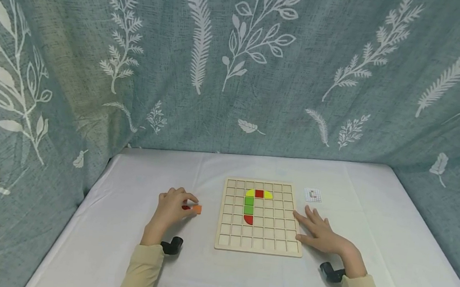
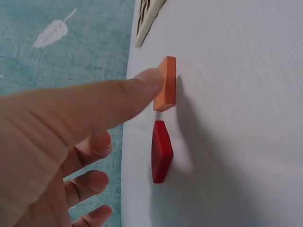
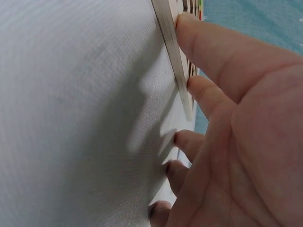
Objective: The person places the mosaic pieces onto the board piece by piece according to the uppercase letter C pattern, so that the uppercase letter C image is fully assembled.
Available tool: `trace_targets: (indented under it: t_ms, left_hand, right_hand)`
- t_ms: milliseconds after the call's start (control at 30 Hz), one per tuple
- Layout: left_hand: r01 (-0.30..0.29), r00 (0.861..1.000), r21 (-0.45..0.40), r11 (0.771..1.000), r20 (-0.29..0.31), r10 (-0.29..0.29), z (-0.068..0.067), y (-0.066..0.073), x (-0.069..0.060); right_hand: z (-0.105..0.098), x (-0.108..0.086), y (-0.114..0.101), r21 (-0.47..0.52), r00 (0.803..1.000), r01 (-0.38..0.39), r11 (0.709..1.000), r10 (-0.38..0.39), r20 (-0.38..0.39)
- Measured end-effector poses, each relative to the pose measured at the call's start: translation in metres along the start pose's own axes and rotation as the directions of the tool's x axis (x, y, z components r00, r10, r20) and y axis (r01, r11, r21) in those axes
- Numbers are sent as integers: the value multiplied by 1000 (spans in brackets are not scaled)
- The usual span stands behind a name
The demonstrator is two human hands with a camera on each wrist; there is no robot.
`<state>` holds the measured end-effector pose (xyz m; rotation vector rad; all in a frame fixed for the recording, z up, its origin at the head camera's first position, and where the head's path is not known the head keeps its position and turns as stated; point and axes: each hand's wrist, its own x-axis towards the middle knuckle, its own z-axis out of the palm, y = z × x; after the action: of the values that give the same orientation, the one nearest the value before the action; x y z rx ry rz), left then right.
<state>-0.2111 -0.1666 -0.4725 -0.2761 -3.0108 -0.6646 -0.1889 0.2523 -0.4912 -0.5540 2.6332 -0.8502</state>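
My left hand (image 1: pixel 170 207) is left of the board, its thumb tip touching an orange square tile (image 2: pixel 165 87). The other fingers are bent loosely; the index tip is hidden in the left wrist view. Beneath this hand lies a red tile (image 2: pixel 161 152), close to the orange one. On the wooden grid board (image 1: pixel 228 245) sit yellow quarter-round tiles (image 1: pixel 268 195) either side of a red square tile (image 1: pixel 259 194). Green square tiles (image 1: pixel 249 205) and a red quarter-round tile (image 1: pixel 248 220) run below. My right hand (image 1: pixel 321 233), fingers spread, touches the board's right edge with thumb and index finger.
A small card (image 1: pixel 313 195) printed with a grid pattern lies beyond the right hand. White cloth (image 1: pixel 257 282) covers the table. A blue-green curtain (image 1: pixel 216 114) with white leaves hangs behind and along the sides.
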Motion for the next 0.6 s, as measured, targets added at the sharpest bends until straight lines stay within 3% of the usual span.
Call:
trace_targets:
  t_ms: [600]
  left_hand:
    - [4, 1000, 12, 1000, -16, -4, 3, -7, -1]
  right_hand:
    - [1, 0, 0, -5, 1000, -4, 1000, 4, -5]
